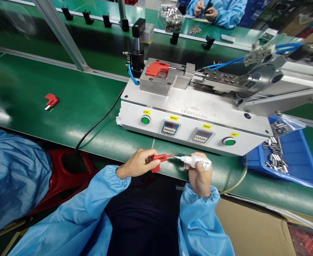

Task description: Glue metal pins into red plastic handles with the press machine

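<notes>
My left hand [140, 163] pinches a red plastic part [158, 160] with a thin stem pointing right. In my right hand [200, 176] is a small white squeeze bottle [199, 162], its narrow nozzle aimed left at the tip of that stem, with a slight gap between them. Both hands are over the front edge of the green bench. Behind them stands a white machine [193, 117] with green buttons and two small displays. Another red part [156, 69] sits in the metal block on top of the machine.
A blue bin [302, 160] with metal cylinders stands at the right. One red piece with a metal end [51, 101] lies on the bench at left. A black cable [100, 119] runs off the front edge. Across the bench, a co-worker's hands [211, 13] hold something dark.
</notes>
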Demonstrator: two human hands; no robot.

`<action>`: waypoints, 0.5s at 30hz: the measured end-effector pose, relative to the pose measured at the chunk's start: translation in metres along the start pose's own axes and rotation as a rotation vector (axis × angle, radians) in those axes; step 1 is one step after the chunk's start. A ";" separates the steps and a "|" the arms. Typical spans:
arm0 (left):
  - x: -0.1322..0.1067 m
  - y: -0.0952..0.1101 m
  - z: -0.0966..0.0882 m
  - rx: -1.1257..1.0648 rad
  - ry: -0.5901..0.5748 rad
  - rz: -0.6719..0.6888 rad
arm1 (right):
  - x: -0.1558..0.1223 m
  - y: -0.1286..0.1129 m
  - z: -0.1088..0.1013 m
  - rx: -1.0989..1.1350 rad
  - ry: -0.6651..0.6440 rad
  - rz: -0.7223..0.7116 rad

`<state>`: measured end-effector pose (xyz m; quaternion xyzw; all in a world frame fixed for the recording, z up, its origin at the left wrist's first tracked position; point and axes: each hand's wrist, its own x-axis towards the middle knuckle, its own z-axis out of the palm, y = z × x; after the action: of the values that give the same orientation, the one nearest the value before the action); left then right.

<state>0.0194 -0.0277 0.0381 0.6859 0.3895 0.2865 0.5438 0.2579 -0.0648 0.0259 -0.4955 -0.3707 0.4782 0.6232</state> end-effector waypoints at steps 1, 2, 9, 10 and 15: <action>0.000 0.000 0.000 -0.002 0.003 0.006 | 0.000 0.000 0.000 -0.005 0.007 0.000; 0.000 0.000 0.000 -0.005 0.005 0.010 | 0.000 0.000 0.001 -0.012 0.010 -0.001; 0.000 0.002 -0.001 -0.013 0.005 0.004 | 0.001 0.001 0.002 -0.054 0.007 -0.021; 0.000 0.002 -0.001 -0.012 0.004 0.001 | 0.001 0.001 0.003 -0.060 0.006 -0.022; 0.000 0.003 0.000 -0.009 0.007 -0.011 | 0.001 0.000 0.002 -0.089 0.001 -0.029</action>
<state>0.0198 -0.0278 0.0407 0.6804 0.3937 0.2875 0.5472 0.2559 -0.0630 0.0262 -0.5176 -0.3986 0.4519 0.6075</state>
